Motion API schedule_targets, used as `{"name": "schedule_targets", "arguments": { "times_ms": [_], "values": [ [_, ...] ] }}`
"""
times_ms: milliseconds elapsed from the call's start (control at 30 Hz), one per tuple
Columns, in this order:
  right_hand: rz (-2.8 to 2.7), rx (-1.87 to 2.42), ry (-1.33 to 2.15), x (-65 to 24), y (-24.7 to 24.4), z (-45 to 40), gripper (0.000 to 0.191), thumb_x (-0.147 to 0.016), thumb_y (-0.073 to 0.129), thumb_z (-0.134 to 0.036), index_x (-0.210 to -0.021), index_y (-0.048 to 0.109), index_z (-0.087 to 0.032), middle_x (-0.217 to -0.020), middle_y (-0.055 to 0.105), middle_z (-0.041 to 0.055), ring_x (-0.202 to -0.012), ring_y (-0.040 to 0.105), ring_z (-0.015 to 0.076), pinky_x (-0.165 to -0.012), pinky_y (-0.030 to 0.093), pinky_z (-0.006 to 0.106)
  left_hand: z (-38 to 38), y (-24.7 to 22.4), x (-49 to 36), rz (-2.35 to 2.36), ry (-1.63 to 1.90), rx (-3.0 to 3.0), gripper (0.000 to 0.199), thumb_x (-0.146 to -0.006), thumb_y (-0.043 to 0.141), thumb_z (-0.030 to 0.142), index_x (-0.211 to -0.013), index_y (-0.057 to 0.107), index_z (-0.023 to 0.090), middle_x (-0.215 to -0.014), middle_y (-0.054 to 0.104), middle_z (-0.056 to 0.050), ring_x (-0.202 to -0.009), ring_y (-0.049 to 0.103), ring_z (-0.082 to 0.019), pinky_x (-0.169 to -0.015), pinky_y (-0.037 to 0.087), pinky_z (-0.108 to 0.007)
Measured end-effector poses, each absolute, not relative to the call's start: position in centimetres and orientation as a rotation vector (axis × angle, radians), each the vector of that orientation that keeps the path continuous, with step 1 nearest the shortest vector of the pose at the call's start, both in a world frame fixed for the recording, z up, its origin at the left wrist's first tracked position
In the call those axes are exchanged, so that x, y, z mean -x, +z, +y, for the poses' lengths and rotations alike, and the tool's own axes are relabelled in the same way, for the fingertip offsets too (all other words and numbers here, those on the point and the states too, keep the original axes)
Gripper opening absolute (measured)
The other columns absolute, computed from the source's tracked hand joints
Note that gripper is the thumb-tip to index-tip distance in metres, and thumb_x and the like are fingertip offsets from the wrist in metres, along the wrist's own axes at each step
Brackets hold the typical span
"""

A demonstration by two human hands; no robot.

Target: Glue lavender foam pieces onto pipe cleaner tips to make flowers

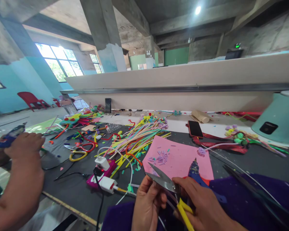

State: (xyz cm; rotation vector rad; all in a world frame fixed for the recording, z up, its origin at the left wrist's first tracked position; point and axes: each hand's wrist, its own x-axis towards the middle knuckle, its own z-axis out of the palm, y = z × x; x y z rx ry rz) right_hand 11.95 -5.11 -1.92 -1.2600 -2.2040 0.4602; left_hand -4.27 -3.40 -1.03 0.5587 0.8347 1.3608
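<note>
My right hand (202, 199) grips a pair of scissors (183, 208) with yellow handles, their metal blades parted and pointing up and left. My left hand (146, 202) is closed in a pinch right at the lower blade; what lies between its fingertips is too small to make out. Just beyond the blades is a pink foam sheet (180, 154), with short lavender cut pieces (161, 157) scattered on it. A blue glue gun (196, 175) lies at the sheet's near edge, partly behind my right hand. A lavender fuzzy flower (201, 151) on a pale stem rests at its right corner.
A pile of coloured pipe cleaners (135, 141) spreads left of the sheet. Closer stands a magenta power strip (104, 175) with plugs and cables. Another person's hand (26, 144) holds a glue gun at left. A phone (195, 129) and a teal appliance (276, 118) stand right.
</note>
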Motion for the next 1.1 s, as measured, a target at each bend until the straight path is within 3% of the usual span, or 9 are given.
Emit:
{"name": "schedule_targets", "arguments": {
  "times_ms": [500,767,1100],
  "values": [
    [-2.248,1.25,0.485,-12.0,-1.76,-5.25,0.054,-0.072,0.053,-0.023,-0.123,0.038,-0.018,-0.1,0.058,0.0096,-0.083,0.057,0.0216,-0.066,0.043,0.028,-3.43,-1.14,4.19,0.844,1.362,-0.546,0.02,-0.059,0.076,0.027,-0.07,0.063,0.017,-0.041,0.053,0.006,-0.032,0.043,-0.005,-0.029,0.034,-0.012],
    [-2.257,1.243,0.457,-11.87,-1.72,-5.26,0.05,-0.075,0.054,-0.027,-0.121,0.037,-0.02,-0.097,0.059,0.0084,-0.073,0.056,0.0184,-0.058,0.042,0.024,-3.35,-1.07,4.43,0.861,1.364,-0.567,0.022,-0.061,0.075,0.028,-0.073,0.061,0.016,-0.042,0.054,0.006,-0.032,0.043,-0.004,-0.029,0.033,-0.012],
    [-2.258,1.249,0.467,-11.83,-1.52,-5.19,0.048,-0.074,0.053,-0.026,-0.12,0.04,-0.02,-0.094,0.061,0.0074,-0.07,0.057,0.0179,-0.056,0.042,0.024,-3.41,-0.87,4.55,0.912,1.371,-0.539,0.032,-0.052,0.079,0.032,-0.072,0.059,0.016,-0.042,0.054,0.006,-0.031,0.043,-0.005,-0.029,0.032,-0.012]
  ]
}}
